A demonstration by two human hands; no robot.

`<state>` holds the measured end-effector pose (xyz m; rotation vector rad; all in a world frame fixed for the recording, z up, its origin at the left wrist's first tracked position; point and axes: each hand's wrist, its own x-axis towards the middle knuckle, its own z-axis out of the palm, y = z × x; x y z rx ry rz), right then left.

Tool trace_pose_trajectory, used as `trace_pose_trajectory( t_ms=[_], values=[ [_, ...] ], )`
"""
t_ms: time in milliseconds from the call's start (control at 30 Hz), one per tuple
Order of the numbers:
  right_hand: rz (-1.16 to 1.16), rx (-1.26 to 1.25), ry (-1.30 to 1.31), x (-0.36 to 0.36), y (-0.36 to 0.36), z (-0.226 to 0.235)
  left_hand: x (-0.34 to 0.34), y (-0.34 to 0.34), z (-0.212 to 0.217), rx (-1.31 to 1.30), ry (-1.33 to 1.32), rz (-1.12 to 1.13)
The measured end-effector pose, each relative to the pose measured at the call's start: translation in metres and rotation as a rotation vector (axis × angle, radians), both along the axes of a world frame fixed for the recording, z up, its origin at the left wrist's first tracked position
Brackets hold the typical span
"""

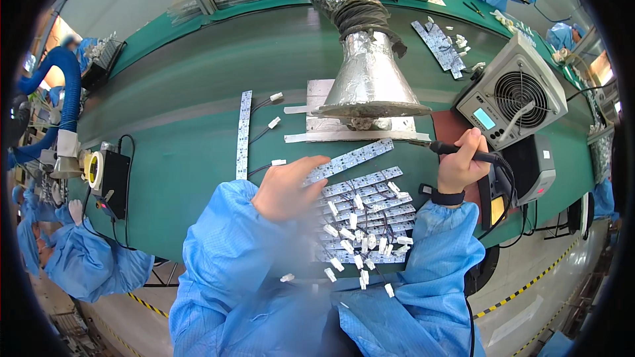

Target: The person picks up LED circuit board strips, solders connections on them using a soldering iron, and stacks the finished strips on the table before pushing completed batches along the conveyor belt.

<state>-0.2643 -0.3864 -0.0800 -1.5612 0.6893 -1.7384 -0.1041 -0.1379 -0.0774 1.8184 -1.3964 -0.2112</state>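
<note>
My left hand (289, 185) is closed on the left end of a narrow white circuit board strip (360, 158), which slants up to the right. In my right hand (461, 164) is a soldering iron (444, 148), gripped by its dark handle with the tip pointing left, close to the strip's far end; contact cannot be made out. Below the held strip lies a stack of similar strips (360, 184) with short wires and white plug connectors (364, 241) heaped over them. Another strip (244, 135) with wired connectors lies left of my left hand.
A foil-covered fume hood (367, 76) hangs over a pale plate (317, 92). To the right stand a fan unit (522, 96), a soldering station (536, 175) and a yellow sponge (497, 210). More strips (438, 46) lie far right. A black device (109, 182) stands left; co-workers sit around.
</note>
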Motion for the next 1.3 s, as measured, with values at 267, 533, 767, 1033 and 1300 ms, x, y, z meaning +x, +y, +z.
trace_pose_trajectory(
  t_ms=[267,533,767,1033,1300],
  values=[
    [-0.025,0.09,-0.02,-0.006,-0.009,0.002,-0.005,0.014,0.023,0.09,0.77,0.133],
    [0.021,0.082,-0.013,-0.004,-0.004,0.001,-0.017,0.099,0.045,-0.184,0.519,0.537],
    [0.08,0.106,-0.028,-0.001,0.001,-0.001,0.044,0.106,-0.023,-0.307,0.323,0.733],
    [0.104,0.105,-0.01,-0.001,0.001,-0.001,0.026,0.084,-0.014,-0.053,-0.211,0.675],
    [0.131,0.094,-0.026,0.002,0.009,0.006,-0.025,0.034,0.025,0.221,0.014,0.093]
  ],
)
